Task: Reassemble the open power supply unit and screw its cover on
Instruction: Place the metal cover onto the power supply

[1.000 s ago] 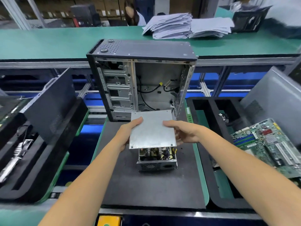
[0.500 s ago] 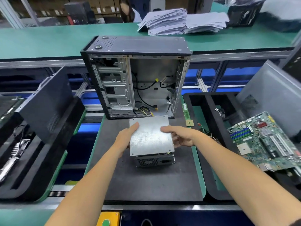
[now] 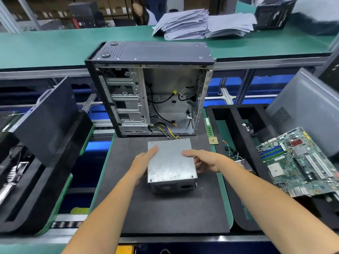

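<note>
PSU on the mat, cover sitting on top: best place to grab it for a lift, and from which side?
Take the power supply unit by its two long side walls, coming from left and right as the left hand and right hand do now. The cover looks unscrewed, so lifting by it risks pulling it off.

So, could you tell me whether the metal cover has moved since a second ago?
Yes. The cover has come down onto the power supply box, closing the gap that showed its insides; both hands hold its sides.

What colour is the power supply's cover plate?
Bare silver-grey metal with dull mottled patches, on the cover plate; seen in the head view.
</note>
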